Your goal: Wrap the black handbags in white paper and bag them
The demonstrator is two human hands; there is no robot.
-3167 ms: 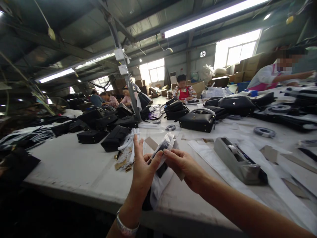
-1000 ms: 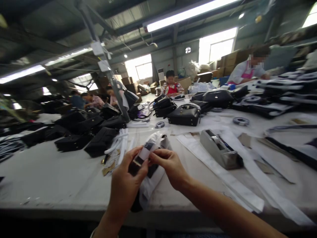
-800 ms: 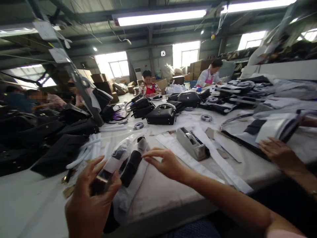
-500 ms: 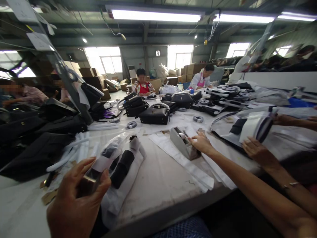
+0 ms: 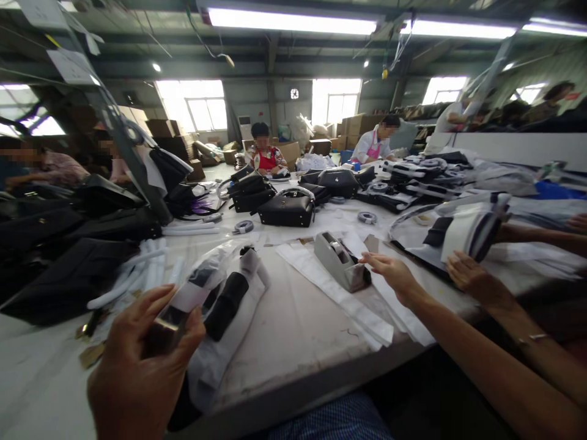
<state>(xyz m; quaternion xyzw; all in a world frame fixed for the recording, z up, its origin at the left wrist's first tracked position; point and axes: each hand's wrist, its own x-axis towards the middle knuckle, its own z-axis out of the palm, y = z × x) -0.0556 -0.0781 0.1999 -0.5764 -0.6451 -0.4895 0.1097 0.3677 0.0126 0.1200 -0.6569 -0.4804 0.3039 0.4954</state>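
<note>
My left hand (image 5: 137,373) is at the bottom left, closed around a black strap piece wrapped in white paper (image 5: 183,299), which it holds up over the near table edge. Just right of it, a rolled black piece (image 5: 227,305) lies on a white plastic bag (image 5: 220,360). My right hand (image 5: 389,272) reaches across the white table (image 5: 302,318), fingers stretched toward the grey tape dispenser (image 5: 342,263), its fingertips close beside the dispenser's near end. I cannot see any tape between the fingers.
Another person's hand (image 5: 472,281) at the right holds a wrapped bag part (image 5: 472,232). Black handbags (image 5: 287,211) and tape rolls (image 5: 367,217) lie farther back, more black bags (image 5: 68,281) at the left. Long white paper strips (image 5: 339,299) cross the table. Several co-workers sit beyond.
My right hand let go of the wrapped piece, swung right to the tape dispenser and has now drawn slightly back from it. My left hand kept hold. The view turned right.
</note>
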